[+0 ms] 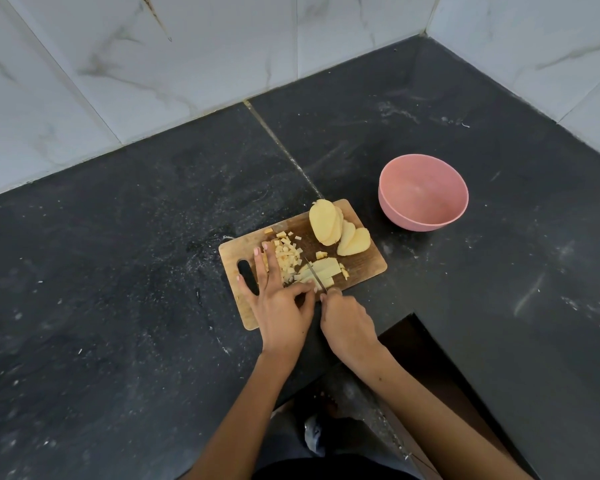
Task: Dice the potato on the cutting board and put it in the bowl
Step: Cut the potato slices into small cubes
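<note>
A wooden cutting board (364,263) lies on the dark counter. Peeled potato slices (326,225) lean together at its far end. A heap of small diced pieces (286,254) sits near the board's left side, and a stack of potato strips (321,271) lies beside it. My left hand (281,306) rests on the board, thumb and forefinger pinning the strips, other fingers spread over the dice. My right hand (347,323) grips a knife (315,273) whose blade lies across the strips. The pink bowl (423,192) stands to the right of the board with nothing in it.
The black stone counter (136,289) runs into a corner of white marble-look wall tiles (153,64). A cut-out in the counter's front edge (413,334) lies just right of my right wrist. White specks dot the counter surface.
</note>
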The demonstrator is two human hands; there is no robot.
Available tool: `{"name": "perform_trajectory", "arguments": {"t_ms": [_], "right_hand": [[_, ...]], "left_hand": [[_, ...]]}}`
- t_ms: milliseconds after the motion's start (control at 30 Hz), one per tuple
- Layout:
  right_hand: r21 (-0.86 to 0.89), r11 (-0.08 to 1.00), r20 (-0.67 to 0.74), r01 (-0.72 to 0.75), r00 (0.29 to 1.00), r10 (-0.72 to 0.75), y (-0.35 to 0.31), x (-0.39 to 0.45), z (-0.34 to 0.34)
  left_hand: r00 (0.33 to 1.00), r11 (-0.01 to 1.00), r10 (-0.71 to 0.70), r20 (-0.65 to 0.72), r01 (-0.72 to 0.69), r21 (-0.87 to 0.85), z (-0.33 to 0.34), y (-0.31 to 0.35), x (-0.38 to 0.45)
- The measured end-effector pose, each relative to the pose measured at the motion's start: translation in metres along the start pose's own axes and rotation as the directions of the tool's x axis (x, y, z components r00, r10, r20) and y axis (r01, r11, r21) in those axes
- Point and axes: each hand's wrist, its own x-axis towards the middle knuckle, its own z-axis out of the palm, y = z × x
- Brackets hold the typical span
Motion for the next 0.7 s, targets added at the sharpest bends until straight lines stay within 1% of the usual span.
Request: {"name": "perform_trajectory", "arguments": {"t_ms": [167,333,700], "right_hand": [[-0.032,0.999,0.031,-0.013,0.999,0.014,0.01,-0.014,0.003],[-0.109,0.994,0.046,0.004,0.999,0.001,0.028,-0.039,0.013],[-0.021,0.999,0.021,0.042,0.999,-0.041,0.047,-0.054,0.011]], "left_hand": [[1.0,1.0,-0.022,0.008,0.022,0.0,0.002,-0.001,0.001],[1.0,1.0,-0.017,-0.013,0.017,-0.008,0.003,0.0,0.0],[1.0,1.0,-0.016,-0.023,0.017,0.012,0.002,0.003,0.0]]}}
